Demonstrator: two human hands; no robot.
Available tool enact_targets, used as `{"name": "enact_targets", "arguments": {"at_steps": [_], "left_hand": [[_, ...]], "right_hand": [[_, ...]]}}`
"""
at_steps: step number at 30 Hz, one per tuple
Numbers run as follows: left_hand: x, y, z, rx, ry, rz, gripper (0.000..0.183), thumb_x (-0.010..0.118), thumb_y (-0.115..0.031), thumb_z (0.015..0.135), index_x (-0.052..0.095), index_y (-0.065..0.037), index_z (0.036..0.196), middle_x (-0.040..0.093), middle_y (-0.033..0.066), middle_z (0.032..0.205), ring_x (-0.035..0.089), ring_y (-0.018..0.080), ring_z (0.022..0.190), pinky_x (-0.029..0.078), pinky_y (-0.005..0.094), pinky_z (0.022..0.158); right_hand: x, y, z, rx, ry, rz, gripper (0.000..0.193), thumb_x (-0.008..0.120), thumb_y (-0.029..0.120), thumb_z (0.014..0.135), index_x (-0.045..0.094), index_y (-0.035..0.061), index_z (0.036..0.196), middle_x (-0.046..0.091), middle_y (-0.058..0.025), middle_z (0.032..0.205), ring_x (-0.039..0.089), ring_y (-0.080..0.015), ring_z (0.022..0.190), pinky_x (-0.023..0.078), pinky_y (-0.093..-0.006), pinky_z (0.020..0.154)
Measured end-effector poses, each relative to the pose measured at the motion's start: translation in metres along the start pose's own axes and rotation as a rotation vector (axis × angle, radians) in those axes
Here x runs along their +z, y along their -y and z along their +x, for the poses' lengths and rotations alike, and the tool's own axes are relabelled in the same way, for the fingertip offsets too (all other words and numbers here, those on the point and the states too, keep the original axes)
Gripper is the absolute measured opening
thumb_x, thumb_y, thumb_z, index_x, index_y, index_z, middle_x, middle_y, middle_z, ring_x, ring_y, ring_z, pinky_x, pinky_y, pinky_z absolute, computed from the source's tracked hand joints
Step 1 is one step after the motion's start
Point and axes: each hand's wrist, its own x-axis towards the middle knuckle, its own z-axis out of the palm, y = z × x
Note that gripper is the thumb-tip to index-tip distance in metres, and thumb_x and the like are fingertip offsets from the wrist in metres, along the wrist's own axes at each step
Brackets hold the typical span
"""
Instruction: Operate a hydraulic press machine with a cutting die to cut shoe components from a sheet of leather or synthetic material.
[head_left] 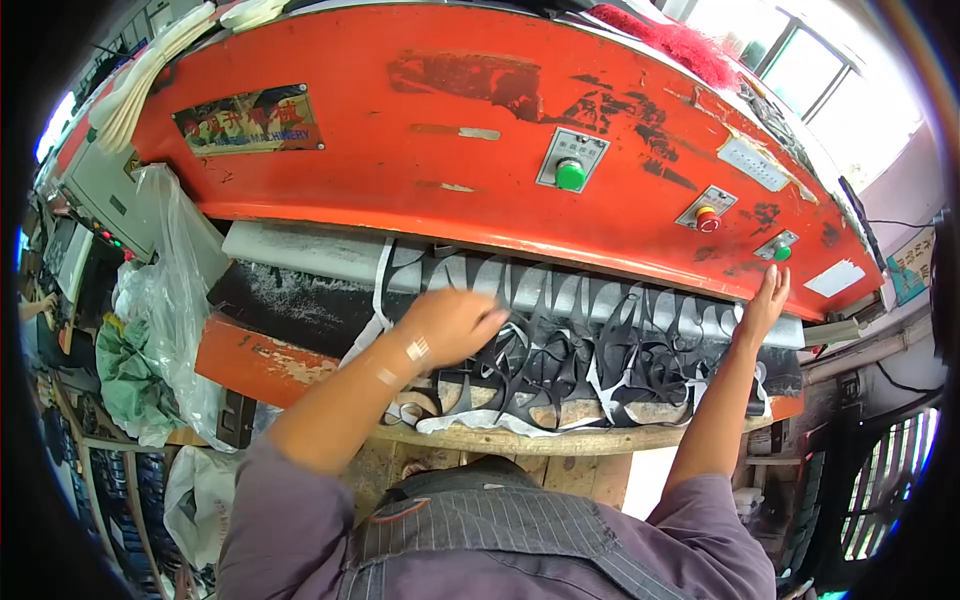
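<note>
My left hand (452, 325) is over the left part of the cut black sheet material (560, 370), its fingers curled under and slightly blurred; whether they hold anything is hidden. The material, full of curved cut-outs and thin strips with white edges, is draped on the bed of a large red machine. My right hand (765, 305) reaches up to the machine's front at the right, fingers stretched out and nothing in them. Its fingertips are at the lower green push button (782, 252); whether they touch it I cannot tell.
The red machine head (380, 170) spans the far side, with another green button (570, 175) and a red stop knob (708, 220). Under it lies a grey-white slab (300, 245). Clear plastic (175, 290) and a green bag (135, 380) hang at the left.
</note>
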Motion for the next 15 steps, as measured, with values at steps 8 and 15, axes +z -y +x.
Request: {"name": "enact_targets", "arguments": {"at_steps": [8,15], "left_hand": [[0.058,0.012,-0.103,-0.074,-0.187,0.081,0.023,0.057,-0.027,0.087,0.066,-0.007,0.078,0.062,0.0118,0.078,0.060,0.0309,0.079,0.048,0.0435,0.071],[0.056,0.002,-0.093,-0.106,-0.378,0.128,0.022,0.060,-0.023,0.083,0.066,-0.006,0.070,0.060,0.0119,0.073,0.057,0.0310,0.075,0.047,0.0426,0.071]], "right_hand": [[0.134,0.069,-0.183,0.018,0.580,-0.059,0.045,0.064,0.021,0.091,0.049,0.0057,0.131,0.055,-0.0115,0.122,0.055,-0.0208,0.109,0.046,-0.0331,0.092],[0.223,0.114,-0.281,-0.008,1.193,-0.234,0.070,0.063,0.053,0.086,0.044,-0.0010,0.127,0.059,-0.0256,0.120,0.061,-0.0344,0.106,0.051,-0.0414,0.083]]}}
